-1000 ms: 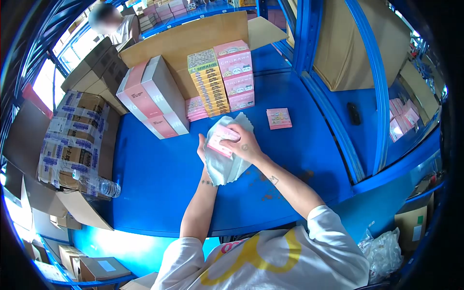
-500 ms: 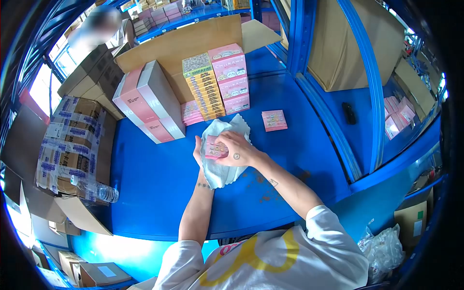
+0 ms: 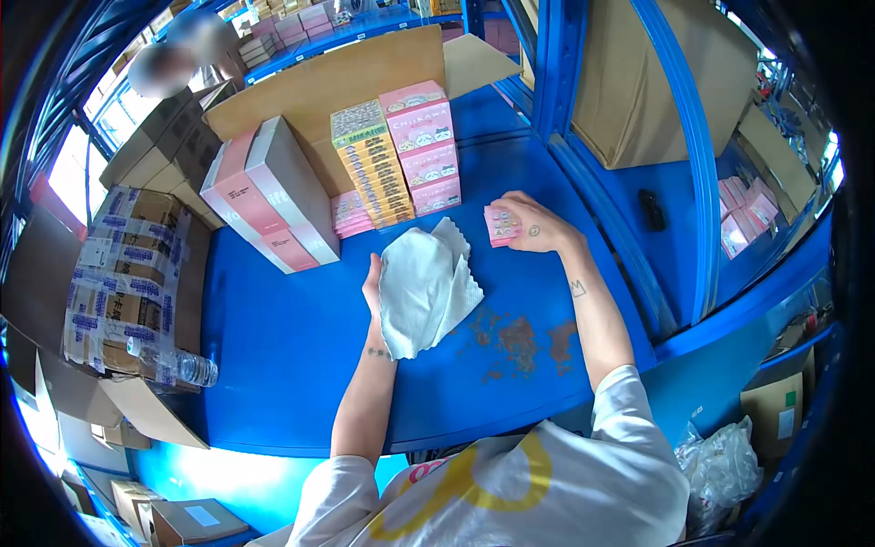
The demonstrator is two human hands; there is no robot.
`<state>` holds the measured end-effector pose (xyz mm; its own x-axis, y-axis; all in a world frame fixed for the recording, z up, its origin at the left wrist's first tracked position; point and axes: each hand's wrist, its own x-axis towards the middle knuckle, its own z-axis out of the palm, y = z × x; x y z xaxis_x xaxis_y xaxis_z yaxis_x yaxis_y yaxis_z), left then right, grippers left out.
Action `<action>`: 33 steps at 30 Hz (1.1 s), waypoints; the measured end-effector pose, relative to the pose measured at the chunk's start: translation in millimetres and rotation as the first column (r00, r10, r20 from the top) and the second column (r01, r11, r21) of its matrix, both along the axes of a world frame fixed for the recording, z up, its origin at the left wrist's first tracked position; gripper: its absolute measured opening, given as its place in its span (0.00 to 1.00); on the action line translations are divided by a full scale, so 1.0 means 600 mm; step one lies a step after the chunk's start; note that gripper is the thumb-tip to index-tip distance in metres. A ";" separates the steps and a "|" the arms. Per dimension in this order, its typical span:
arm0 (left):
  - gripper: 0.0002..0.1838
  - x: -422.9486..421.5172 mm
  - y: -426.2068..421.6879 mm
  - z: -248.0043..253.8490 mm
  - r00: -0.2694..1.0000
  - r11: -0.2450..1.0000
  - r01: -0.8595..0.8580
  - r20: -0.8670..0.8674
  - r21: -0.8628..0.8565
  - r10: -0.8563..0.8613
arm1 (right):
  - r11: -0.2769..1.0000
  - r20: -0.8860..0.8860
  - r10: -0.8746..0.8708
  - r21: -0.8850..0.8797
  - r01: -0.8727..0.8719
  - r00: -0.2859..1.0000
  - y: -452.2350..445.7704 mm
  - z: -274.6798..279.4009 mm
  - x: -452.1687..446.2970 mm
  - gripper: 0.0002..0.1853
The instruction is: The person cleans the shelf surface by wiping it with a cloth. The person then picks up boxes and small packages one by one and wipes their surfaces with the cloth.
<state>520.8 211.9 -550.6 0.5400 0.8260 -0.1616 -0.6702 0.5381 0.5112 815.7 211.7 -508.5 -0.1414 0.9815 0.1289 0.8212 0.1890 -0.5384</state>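
Note:
A light grey cloth (image 3: 421, 290) is draped over my left hand (image 3: 373, 281), whose thumb shows at the cloth's left edge; the other fingers are hidden beneath it. My right hand (image 3: 532, 224) is closed round a small pink packet (image 3: 501, 226) with little printed figures, at the right of the cloth. The pink packet that lay alone there is not separately visible; the hand is over that spot. Behind the cloth stand a stack of yellow boxes (image 3: 375, 173), a stack of pink Chiikawa boxes (image 3: 427, 155) and a low pile of pink packets (image 3: 351, 217).
A tall white and pink box (image 3: 273, 201) stands left of the stacks, before an open carton flap (image 3: 328, 87). Further left are a taped carton (image 3: 128, 283) and a plastic bottle (image 3: 193, 368). Blue shelf posts (image 3: 697, 155) rise at the right. Blurred people are at the upper left.
My right hand has moved from over the cloth to the right with the pink packet, to where the other packet lay. The cloth now lies uncovered on my left hand.

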 end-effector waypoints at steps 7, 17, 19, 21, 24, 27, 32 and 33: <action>0.45 0.000 -0.009 0.013 0.996 0.999 -0.044 -0.080 -0.009 0.044 | 0.993 -0.012 0.039 -0.116 -0.040 0.999 0.019 -0.005 0.005 0.42; 0.45 0.004 -0.010 0.019 0.993 0.999 -0.048 -0.105 -0.007 0.047 | 0.992 -0.003 0.021 -0.120 -0.022 1.000 0.020 -0.011 0.016 0.44; 0.45 0.004 -0.007 0.018 0.994 0.999 -0.042 -0.106 0.000 0.042 | 0.996 0.039 0.023 -0.082 -0.020 0.999 0.019 -0.011 0.014 0.44; 0.45 0.003 -0.007 0.016 0.994 0.999 -0.038 -0.103 0.002 0.038 | 0.995 0.044 0.024 -0.101 -0.020 0.999 0.023 -0.014 0.012 0.44; 0.45 0.002 -0.006 0.015 0.994 1.000 -0.022 -0.103 0.010 0.023 | 0.988 0.051 0.023 -0.157 -0.014 0.998 0.027 -0.019 0.008 0.45; 0.46 0.004 -0.008 0.018 0.994 0.999 -0.032 -0.106 0.007 0.033 | 0.988 0.042 0.017 -0.153 -0.011 0.999 0.028 -0.015 0.006 0.45; 0.46 0.004 -0.007 0.017 0.991 0.999 -0.051 -0.127 -0.012 0.049 | 0.980 0.072 0.010 -0.197 0.004 0.997 0.025 -0.004 -0.003 0.45; 0.45 0.003 -0.006 0.015 0.989 0.998 -0.057 -0.138 -0.020 0.053 | 0.975 0.090 0.011 -0.220 0.009 0.996 0.025 -0.001 -0.007 0.45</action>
